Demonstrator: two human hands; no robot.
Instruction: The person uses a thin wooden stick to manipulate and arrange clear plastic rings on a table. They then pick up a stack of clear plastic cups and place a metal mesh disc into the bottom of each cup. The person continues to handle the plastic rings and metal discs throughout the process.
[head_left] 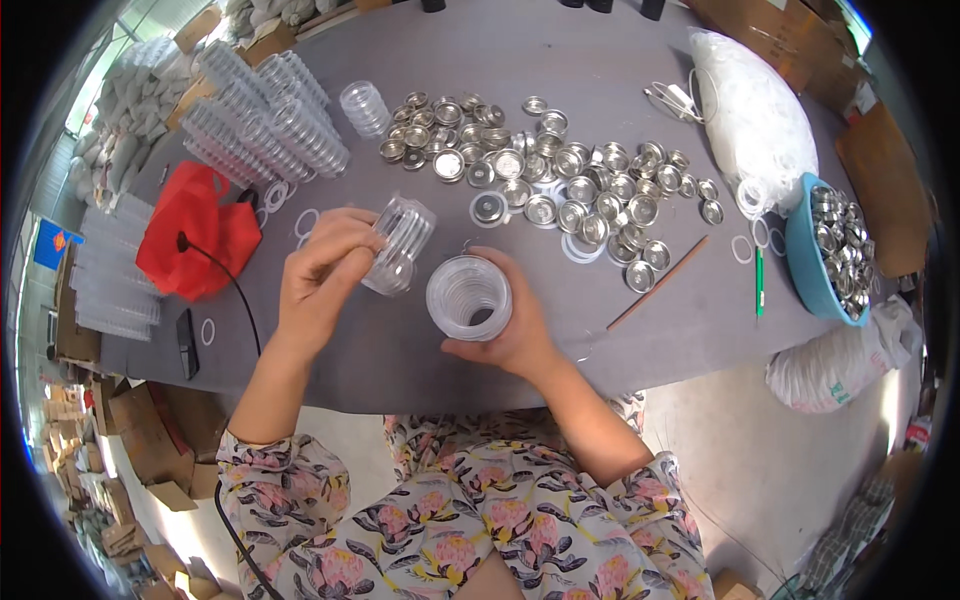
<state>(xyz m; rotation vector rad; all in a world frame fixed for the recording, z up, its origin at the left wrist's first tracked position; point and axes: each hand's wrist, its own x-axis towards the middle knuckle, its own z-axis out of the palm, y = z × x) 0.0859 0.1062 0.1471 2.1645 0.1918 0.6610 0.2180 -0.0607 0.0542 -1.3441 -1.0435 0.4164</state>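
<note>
Hands first: our left hand [322, 268] clamps a tilted stack of clear plastic lids [400, 245] near table centre, our right hand [505, 318] cups a second ribbed stack [468, 297] at its four o'clock, both probably light, slick and brittle, best gripped around the sides, with metal tins [560, 180] scattered toward one o'clock
</note>
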